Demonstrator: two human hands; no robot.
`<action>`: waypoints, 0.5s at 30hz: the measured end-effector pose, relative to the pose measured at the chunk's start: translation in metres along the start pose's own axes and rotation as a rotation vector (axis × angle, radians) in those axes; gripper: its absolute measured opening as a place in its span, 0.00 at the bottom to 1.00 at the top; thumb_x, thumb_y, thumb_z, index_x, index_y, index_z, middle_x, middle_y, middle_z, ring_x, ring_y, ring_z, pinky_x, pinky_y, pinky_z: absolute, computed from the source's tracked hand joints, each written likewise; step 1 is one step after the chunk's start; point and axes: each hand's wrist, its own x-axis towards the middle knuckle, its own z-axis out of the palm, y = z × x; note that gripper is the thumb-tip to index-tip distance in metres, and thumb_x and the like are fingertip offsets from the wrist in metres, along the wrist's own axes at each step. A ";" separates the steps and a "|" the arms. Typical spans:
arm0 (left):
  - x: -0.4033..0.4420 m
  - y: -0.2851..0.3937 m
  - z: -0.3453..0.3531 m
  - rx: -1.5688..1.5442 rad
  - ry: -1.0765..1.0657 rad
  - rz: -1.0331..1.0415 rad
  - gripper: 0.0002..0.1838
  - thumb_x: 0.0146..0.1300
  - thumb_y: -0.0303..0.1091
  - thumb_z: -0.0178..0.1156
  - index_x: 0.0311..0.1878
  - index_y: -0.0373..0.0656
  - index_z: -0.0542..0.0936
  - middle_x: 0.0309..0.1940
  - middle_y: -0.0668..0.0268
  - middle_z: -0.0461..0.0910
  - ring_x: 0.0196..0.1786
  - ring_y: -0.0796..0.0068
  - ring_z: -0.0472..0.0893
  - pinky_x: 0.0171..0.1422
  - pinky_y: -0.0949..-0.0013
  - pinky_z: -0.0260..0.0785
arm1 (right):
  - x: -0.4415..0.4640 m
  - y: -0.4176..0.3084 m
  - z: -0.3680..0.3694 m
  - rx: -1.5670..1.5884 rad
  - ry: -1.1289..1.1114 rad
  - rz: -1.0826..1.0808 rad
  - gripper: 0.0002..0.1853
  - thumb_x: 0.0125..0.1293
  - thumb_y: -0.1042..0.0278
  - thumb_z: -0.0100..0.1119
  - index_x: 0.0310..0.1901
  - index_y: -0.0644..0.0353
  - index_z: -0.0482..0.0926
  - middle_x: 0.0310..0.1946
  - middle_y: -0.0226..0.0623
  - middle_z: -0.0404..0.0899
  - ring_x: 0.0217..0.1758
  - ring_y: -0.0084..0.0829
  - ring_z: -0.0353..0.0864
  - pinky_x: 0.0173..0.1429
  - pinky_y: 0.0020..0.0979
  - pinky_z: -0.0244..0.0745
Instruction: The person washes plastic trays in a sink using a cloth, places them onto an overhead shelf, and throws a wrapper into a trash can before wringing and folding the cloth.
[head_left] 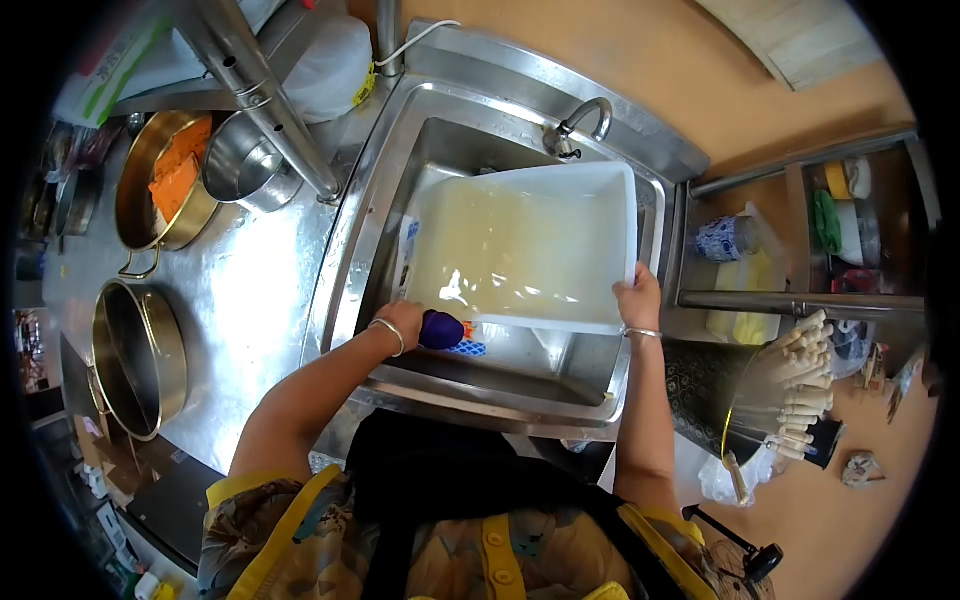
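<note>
A large white plastic tub sits in the steel sink, holding cloudy, yellowish liquid. My right hand grips its near right corner, thumb over the rim. At the near left corner, my left hand is closed on the tub, with its fingertips partly hidden. A dark purple bundle lies against that hand; what it is, I cannot make out. Beside the bundle shows a blue-patterned piece with a bit of orange. The steel faucet stands behind the tub.
The sink's rim surrounds the tub. On the left counter are a brass pot, another brass pot with orange contents and a steel pot. A metal post rises there. To the right, a dark container holds several pale-handled utensils.
</note>
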 end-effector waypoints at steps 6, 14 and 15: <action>-0.049 0.008 -0.038 -0.192 0.160 0.060 0.20 0.47 0.47 0.63 0.42 0.46 0.78 0.37 0.51 0.78 0.43 0.53 0.78 0.50 0.59 0.70 | -0.031 -0.115 -0.036 -0.575 0.099 -0.254 0.08 0.45 0.78 0.51 0.30 0.63 0.72 0.25 0.51 0.76 0.32 0.52 0.76 0.36 0.44 0.70; -0.047 -0.020 -0.027 -0.828 0.588 0.074 0.21 0.37 0.26 0.63 0.40 0.37 0.77 0.33 0.54 0.81 0.37 0.58 0.81 0.44 0.66 0.71 | -0.085 -0.161 -0.072 -0.719 0.237 -0.403 0.07 0.44 0.80 0.52 0.27 0.62 0.66 0.24 0.46 0.73 0.29 0.51 0.74 0.31 0.45 0.69; -0.051 -0.018 -0.031 -0.827 0.584 0.084 0.21 0.37 0.26 0.63 0.40 0.37 0.77 0.33 0.54 0.81 0.37 0.58 0.81 0.44 0.66 0.71 | -0.093 -0.165 -0.076 -0.721 0.257 -0.452 0.07 0.45 0.80 0.52 0.26 0.61 0.66 0.24 0.45 0.73 0.28 0.50 0.74 0.30 0.44 0.69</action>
